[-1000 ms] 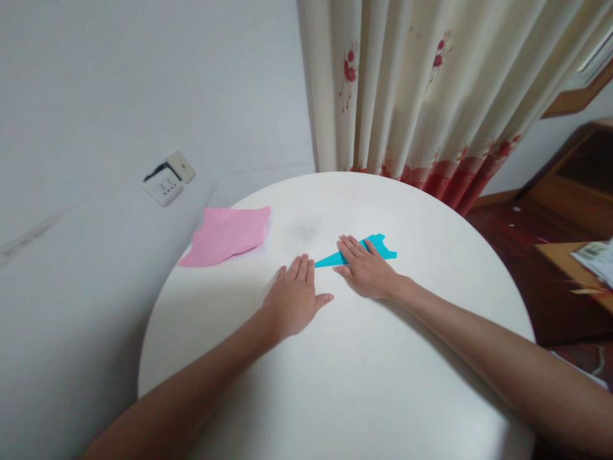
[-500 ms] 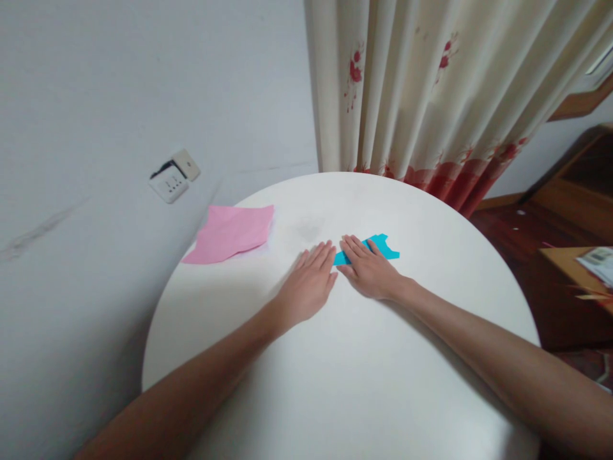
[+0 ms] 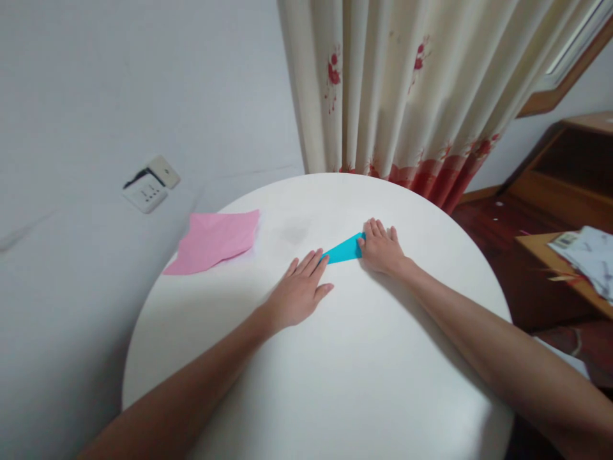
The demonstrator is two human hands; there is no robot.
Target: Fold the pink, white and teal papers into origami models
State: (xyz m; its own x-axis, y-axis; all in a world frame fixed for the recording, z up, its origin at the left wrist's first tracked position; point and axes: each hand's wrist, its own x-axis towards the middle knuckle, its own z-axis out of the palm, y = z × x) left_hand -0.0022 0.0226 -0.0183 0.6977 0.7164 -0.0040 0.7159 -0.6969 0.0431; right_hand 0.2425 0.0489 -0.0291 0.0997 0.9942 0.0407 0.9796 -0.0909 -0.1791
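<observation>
A folded piece of blue paper lies flat on the white round table, narrowing to a point on its left. The fingertips of my left hand rest on that narrow tip, palm down with the thumb apart. Over the wider right end lies my right hand, flat with fingers stretched out, so that end of the paper is hidden. Off to the left, near the table's far edge, is a sheet of pink paper with a white sheet showing under it.
A wall with a socket borders the table on the left. Behind it hangs a cream and red curtain. At the right stands a lower wooden surface with papers on it.
My right hand has slid rightward along the blue paper, baring its middle and covering its right end. My left hand stays at the left tip. The camera view has turned slightly right.
</observation>
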